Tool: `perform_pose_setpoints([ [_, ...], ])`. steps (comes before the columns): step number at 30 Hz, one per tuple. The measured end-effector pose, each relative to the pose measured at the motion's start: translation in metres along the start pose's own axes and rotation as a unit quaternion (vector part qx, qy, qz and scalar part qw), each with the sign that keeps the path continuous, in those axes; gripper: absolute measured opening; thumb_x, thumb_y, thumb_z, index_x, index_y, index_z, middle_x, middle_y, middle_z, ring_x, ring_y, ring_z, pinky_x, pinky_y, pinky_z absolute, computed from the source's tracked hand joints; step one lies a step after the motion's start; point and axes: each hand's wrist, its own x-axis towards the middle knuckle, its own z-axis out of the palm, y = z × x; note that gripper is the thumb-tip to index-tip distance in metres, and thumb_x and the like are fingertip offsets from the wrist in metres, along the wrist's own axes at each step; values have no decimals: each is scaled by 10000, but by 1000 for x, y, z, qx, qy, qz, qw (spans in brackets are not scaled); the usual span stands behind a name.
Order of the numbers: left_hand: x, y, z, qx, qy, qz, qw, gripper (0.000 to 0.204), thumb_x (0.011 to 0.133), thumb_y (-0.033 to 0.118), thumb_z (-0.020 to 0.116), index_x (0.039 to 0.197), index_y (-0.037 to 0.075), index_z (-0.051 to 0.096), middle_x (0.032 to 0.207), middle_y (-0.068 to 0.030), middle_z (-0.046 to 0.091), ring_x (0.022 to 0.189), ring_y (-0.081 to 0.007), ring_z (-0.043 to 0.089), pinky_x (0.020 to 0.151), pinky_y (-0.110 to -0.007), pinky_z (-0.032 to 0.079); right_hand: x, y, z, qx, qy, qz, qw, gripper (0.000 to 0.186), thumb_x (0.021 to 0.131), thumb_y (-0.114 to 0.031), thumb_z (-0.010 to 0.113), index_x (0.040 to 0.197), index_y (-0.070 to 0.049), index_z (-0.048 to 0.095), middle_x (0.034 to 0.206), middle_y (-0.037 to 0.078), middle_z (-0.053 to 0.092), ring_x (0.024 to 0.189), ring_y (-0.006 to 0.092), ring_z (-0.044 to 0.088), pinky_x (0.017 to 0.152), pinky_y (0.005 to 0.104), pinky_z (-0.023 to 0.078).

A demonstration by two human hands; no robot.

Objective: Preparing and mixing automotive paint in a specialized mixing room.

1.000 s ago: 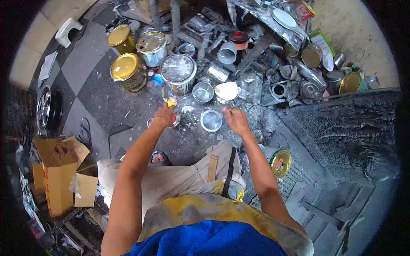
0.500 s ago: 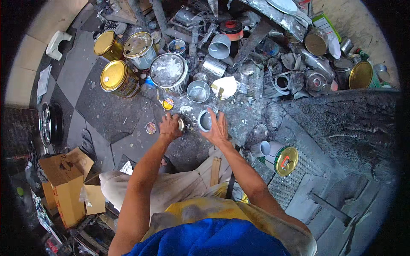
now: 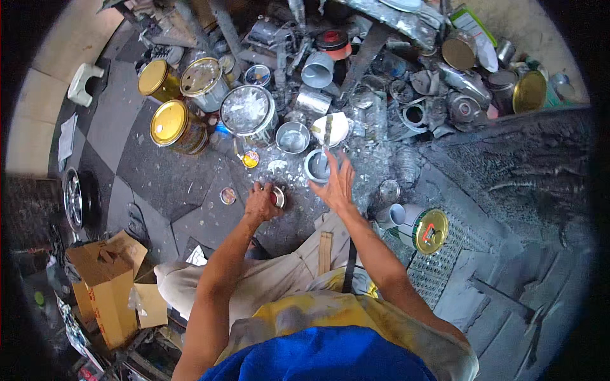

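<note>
My left hand [image 3: 262,203] is wrapped round a small round tin [image 3: 278,196], low over the dark floor. The tin's top shows a pale rim and a reddish middle. My right hand [image 3: 337,184] has its fingers spread at the right side of a round container [image 3: 317,166] with a whitish rim and grey contents. Whether its fingertips touch that rim, I cannot tell. Beyond the container lies a white plate-like piece [image 3: 331,129] with a narrow scraper-like strip across it. A small yellow lid [image 3: 251,159] and another small round lid [image 3: 227,195] lie left of the container.
Gold-lidded cans [image 3: 169,122] and a large paint-splashed bucket [image 3: 247,111] stand at the far left, beside a metal bowl [image 3: 293,138]. Piled scrap and cans fill the back. A tipped can [image 3: 431,231] lies at right; a cardboard box [image 3: 105,286] sits near left.
The camera view has shifted. My left hand has turned the small tin so more of its reddish top shows. My right hand's fingers have spread wider beside the container.
</note>
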Motion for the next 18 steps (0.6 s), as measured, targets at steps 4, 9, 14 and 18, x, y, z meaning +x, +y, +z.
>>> perform_pose_setpoints([
  [4, -21, 36, -52, -51, -31, 20, 998, 1045, 584, 515, 906, 1429, 130, 428, 1377, -289, 502, 1230, -478, 551, 1048, -531, 481, -61, -27, -26, 81, -61, -13, 995, 1102, 644, -306, 942, 1543, -116, 333, 1432, 236, 393, 1357, 448, 400, 1116, 537, 374],
  [9, -65, 86, -104, -65, -22, 173, 982, 920, 601, 468, 903, 1316, 97, 459, 1258, -242, 578, 1201, -449, 583, 996, -508, 497, -93, -51, -29, 237, -69, -43, 968, 1122, 636, -225, 944, 1518, 7, 292, 1392, 253, 439, 1306, 450, 467, 1094, 490, 423],
  [14, -117, 102, -132, -120, -7, 257, 959, 754, 703, 409, 879, 1279, 75, 526, 1268, -225, 559, 1201, -434, 571, 1019, -495, 487, -101, -59, -46, 268, 11, -31, 963, 1086, 601, -266, 940, 1483, -29, 353, 1348, 194, 512, 1265, 401, 530, 1087, 475, 436],
  [18, -123, 95, -131, -24, 60, 402, 913, 546, 847, 260, 802, 1292, 48, 567, 1282, -235, 529, 1178, -460, 580, 992, -507, 507, -115, -61, -69, 272, -11, -42, 961, 1080, 581, -252, 949, 1460, -32, 362, 1332, 197, 511, 1264, 378, 536, 1069, 469, 447],
])
